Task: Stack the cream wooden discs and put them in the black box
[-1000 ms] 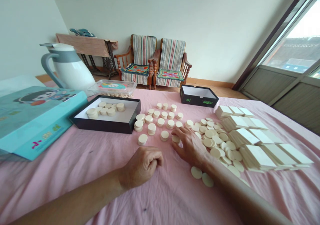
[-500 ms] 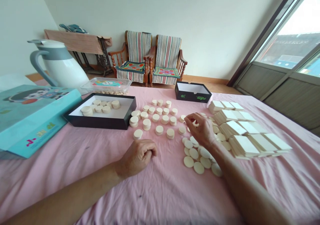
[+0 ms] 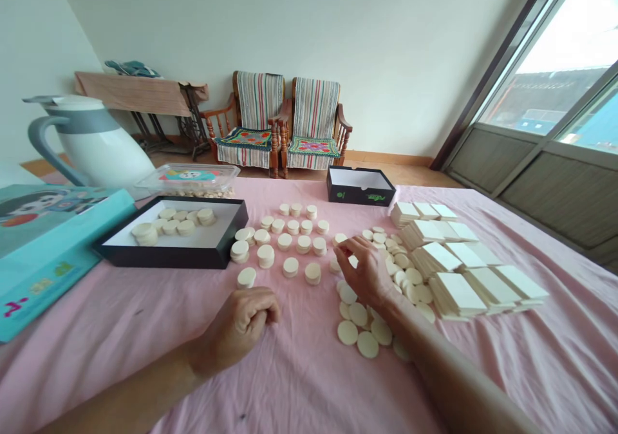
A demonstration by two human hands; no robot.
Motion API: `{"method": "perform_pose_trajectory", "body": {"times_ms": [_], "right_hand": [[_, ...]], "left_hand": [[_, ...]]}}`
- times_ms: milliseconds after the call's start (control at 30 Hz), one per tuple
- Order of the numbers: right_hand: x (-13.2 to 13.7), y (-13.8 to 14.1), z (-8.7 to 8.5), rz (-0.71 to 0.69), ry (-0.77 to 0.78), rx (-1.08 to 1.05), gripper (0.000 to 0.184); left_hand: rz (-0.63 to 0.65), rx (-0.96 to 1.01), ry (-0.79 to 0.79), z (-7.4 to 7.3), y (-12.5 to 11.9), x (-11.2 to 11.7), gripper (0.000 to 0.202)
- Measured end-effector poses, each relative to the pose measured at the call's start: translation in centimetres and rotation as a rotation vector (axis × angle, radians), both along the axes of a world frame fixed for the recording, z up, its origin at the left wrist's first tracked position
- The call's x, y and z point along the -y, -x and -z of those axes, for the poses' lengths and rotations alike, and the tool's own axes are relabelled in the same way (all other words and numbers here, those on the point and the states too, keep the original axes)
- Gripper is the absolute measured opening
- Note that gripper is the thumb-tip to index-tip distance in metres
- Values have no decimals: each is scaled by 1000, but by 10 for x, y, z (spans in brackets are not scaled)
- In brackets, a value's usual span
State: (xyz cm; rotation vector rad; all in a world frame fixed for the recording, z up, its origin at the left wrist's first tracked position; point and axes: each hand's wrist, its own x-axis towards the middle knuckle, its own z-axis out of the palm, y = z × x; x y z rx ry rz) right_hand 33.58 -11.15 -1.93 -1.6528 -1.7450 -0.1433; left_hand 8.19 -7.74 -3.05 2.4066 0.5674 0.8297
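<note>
My left hand (image 3: pixel 239 324) rests on the pink cloth as a loose fist, with nothing showing in it. Just beyond its knuckles stands a short stack of pale round discs (image 3: pixel 246 277). My right hand (image 3: pixel 364 268) is closed in a pinch, its fingertips down by a small disc stack (image 3: pixel 340 239); whatever lies between them is hidden. Below and beside the right wrist spreads a loose pile of flat discs (image 3: pixel 367 344). Several low disc stacks (image 3: pixel 290 266) stand in rough rows between the hands and the far edge.
On the left, a black box (image 3: pixel 164 258) with a white inside holds disc stacks, near a turquoise box (image 3: pixel 62 260), a jug (image 3: pixel 96 141) and a clear plastic container (image 3: pixel 188 176). Another black box (image 3: pixel 362 192) stands at the back. Stacks of pale rectangular cards (image 3: pixel 461 292) line the right.
The view has shifted, so the table things appear lower and further left. Both hands keep nearly the same pose; the right stays pinched beside the disc stack.
</note>
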Motion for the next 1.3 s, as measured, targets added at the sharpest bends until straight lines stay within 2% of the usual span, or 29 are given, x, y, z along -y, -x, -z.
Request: {"method": "perform_pose_trajectory", "body": {"times_ms": [133,233,333,433,600,800,1067,1167,1300], "right_hand": [[-3,-6,1,72,28,37,18],[-5,-23,-1,233,66,115,23],[-5,-46,-3,412,179,194,31],[-6,-65,1,500,315,218,36],[-9,-75,10,471,494,200,47],[-14,-76,13,436,568,230,45],[-33,-79,13,347,557,223,40],[-35,-88,7,296,528,194,37],[-37,-98,-4,304,468,164,34]], "left_hand": [[10,-3,3,2,1,-1,28],[17,-4,-5,3,2,-1,28],[10,-5,-16,3,1,-1,28],[-18,1,-20,4,-1,-3,28],[-53,-19,-16,6,-3,-5,28],[-50,-43,-31,8,-5,-4,27],[-38,-62,-37,8,-4,-2,25],[-37,-65,-56,11,-2,-2,25],[-26,-75,-82,12,-2,-1,26]]}}
